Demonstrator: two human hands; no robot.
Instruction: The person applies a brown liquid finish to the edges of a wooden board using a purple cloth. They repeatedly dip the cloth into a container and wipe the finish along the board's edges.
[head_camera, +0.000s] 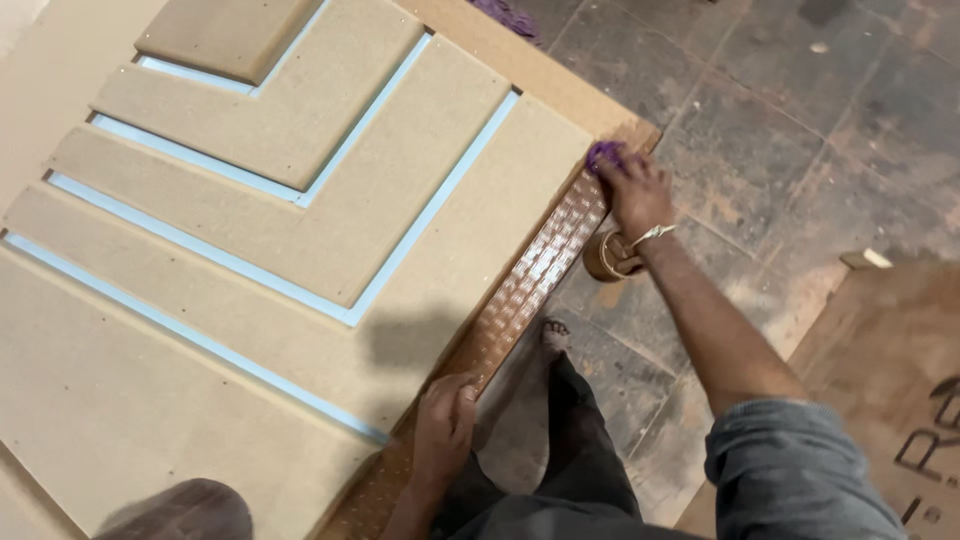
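A large tan fibreboard panel (180, 400) with raised L-shaped layers and pale blue grooves (400, 255) lies on the floor. Along its right edge runs a glossy brown patterned strip (530, 275). My right hand (632, 190) presses a purple cloth (605, 155) onto the strip's far end near the panel's corner. My left hand (443, 420) rests on the near part of the same edge, fingers curled over it and holding nothing loose. A brown tape roll (606, 256) stands on the floor just below my right wrist.
Dark stone floor tiles (800, 120) lie to the right. My bare foot (555, 335) is beside the panel's edge. A brown board with dark markings (890, 360) lies at the lower right. A purple scrap (505, 15) sits near the top.
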